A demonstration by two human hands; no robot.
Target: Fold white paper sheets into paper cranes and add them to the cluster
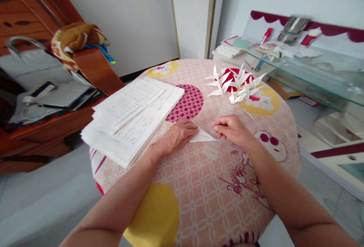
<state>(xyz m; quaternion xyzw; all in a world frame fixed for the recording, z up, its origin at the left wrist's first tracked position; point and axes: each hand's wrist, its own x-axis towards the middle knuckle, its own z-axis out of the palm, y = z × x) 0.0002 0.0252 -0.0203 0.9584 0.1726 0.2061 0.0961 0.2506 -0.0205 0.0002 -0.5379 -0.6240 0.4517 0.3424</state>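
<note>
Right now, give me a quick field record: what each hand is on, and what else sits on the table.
left hand: palm down on the folded paper, covering its left end
right hand: fingers curled, beside the paper's pointed tip; contact unclear
paper: white, triangular, lying flat
left of hands: stack of printed sheets
far side: paper cranes, clustered
table: round, patterned cloth

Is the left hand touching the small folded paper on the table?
Touching. The head view shows the left hand lying flat on the folded paper and covering its left part, with no gap between them.
</note>
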